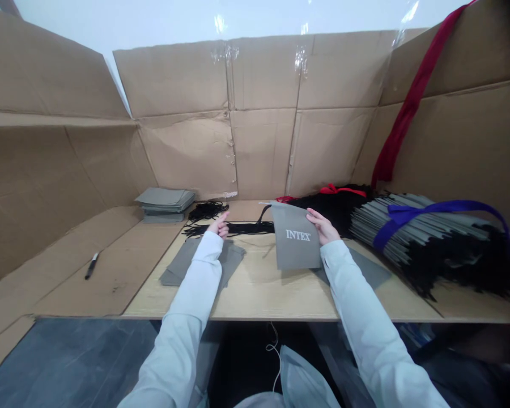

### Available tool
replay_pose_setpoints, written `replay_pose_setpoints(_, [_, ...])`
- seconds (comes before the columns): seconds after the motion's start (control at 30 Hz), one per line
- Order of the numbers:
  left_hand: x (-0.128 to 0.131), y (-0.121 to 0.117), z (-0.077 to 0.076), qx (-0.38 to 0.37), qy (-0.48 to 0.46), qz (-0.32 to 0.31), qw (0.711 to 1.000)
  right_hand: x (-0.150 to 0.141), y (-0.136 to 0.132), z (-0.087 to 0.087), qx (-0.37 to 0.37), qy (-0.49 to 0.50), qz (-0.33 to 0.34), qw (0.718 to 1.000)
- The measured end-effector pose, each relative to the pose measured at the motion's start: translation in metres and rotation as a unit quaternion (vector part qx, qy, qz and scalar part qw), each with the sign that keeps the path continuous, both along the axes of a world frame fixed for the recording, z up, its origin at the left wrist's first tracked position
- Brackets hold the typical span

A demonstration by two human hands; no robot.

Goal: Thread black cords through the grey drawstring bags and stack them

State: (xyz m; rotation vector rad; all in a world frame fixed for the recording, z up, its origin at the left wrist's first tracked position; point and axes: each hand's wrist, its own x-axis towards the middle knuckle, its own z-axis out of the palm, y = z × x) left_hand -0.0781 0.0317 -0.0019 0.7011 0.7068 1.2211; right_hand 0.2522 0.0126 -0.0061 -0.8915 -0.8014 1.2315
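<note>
Cardboard sheets wall in the tabletop [259,289], with a stack of gray fabric pieces [165,204] near its far edge and a purple-tied bundle of gray strips [420,235] at the right. Near the middle, the right hand's [323,225] fingers [317,217] pinch the upper edge of a gray INTEX fabric bag [296,241], held upright. The left hand's [219,225] curled fingers [223,218] touch black cords [238,229]; any grip cannot be told.

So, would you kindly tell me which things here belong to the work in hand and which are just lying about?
In use: grey INTEX-printed fabric sheet held by the right hand; thin black cord beside the left hand; flat grey fabric piece under the left forearm.

Lying about: slim black marker pen; stacked grey fabric pieces; grey-and-black bundle tied with a blue ribbon.
</note>
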Motion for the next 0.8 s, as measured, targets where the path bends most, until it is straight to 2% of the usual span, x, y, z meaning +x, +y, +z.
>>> replay_pose_setpoints(0.07, [-0.016, 0.001, 0.002, 0.002, -0.065, 0.056, 0.996, 0.002, 0.001, -0.002, 0.006, -0.029, 0.007, 1.000])
replay_pose_setpoints(0.17, [-0.029, -0.001, 0.003, 0.042, -0.095, 0.086, 0.991, 0.003, 0.003, -0.005, 0.005, -0.070, 0.005, 0.998])
replay_pose_setpoints(0.23, [-0.029, 0.000, 0.001, 0.050, -0.055, 0.110, 0.991, 0.002, 0.004, -0.006, -0.002, -0.090, -0.006, 0.996])
replay_pose_setpoints(0.3, [-0.022, 0.003, -0.004, 0.031, 0.034, 0.134, 0.990, 0.002, 0.005, -0.007, -0.009, -0.104, -0.016, 0.994])
replay_pose_setpoints(0.4, [-0.012, 0.011, -0.012, 0.016, 0.181, 0.121, 0.976, 0.003, 0.007, -0.010, -0.019, -0.121, -0.026, 0.992])
replay_pose_setpoints(0.47, [-0.008, 0.015, -0.016, 0.029, 0.239, 0.107, 0.965, 0.004, 0.009, -0.013, -0.022, -0.133, -0.029, 0.990])
replay_pose_setpoints(0.53, [-0.006, 0.016, -0.017, 0.042, 0.259, 0.099, 0.960, 0.004, 0.011, -0.016, -0.022, -0.144, -0.031, 0.989])
replay_pose_setpoints(0.7, [0.000, 0.009, -0.010, 0.049, 0.214, 0.048, 0.974, 0.003, 0.015, -0.024, -0.034, -0.163, -0.035, 0.985])
replay_pose_setpoints(0.8, [0.005, 0.007, -0.011, 0.060, 0.283, 0.111, 0.951, 0.002, 0.016, -0.026, -0.046, -0.161, -0.034, 0.985])
